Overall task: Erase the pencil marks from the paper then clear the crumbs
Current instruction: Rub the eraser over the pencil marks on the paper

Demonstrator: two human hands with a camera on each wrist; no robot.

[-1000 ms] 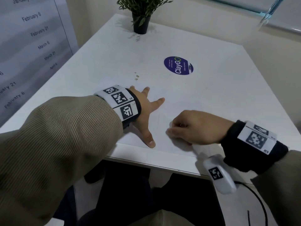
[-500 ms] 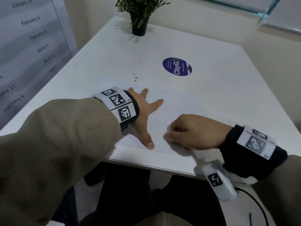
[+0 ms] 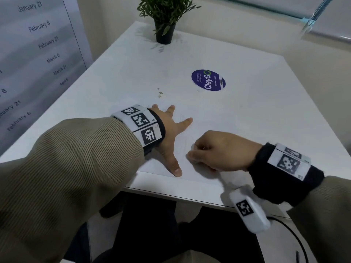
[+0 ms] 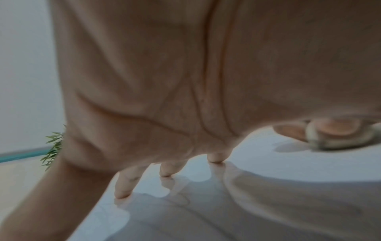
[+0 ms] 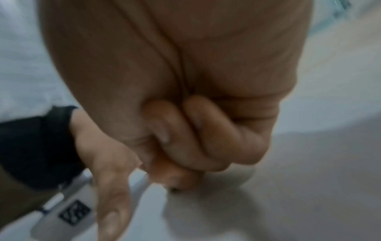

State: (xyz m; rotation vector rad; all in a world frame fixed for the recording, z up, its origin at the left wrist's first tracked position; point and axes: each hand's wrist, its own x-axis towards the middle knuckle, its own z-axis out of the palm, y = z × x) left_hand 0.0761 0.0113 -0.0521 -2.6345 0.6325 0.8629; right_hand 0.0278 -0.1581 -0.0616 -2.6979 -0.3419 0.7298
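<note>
A white sheet of paper [image 3: 191, 168] with faint pencil lines [image 3: 183, 143] lies at the near edge of the white table [image 3: 256, 111]. My left hand [image 3: 171, 138] lies flat on the sheet with its fingers [image 4: 123, 187] spread and their tips pressing down. My right hand [image 3: 191, 153] is curled just to the right of it and pinches a pale eraser [image 4: 338, 140] against the paper. In the head view the right hand's fingers hide the eraser. A few small crumbs [image 3: 160, 93] lie on the table beyond the left hand.
A potted plant [image 3: 165, 25] stands at the table's far end and a round purple sticker [image 3: 208, 80] lies mid-table. A board printed with dates [image 3: 38, 54] stands on the left. The table's front edge [image 3: 171, 195] runs just below both hands.
My right hand has shifted slightly to the left over the paper with the eraser. The left hand stays spread in the same place.
</note>
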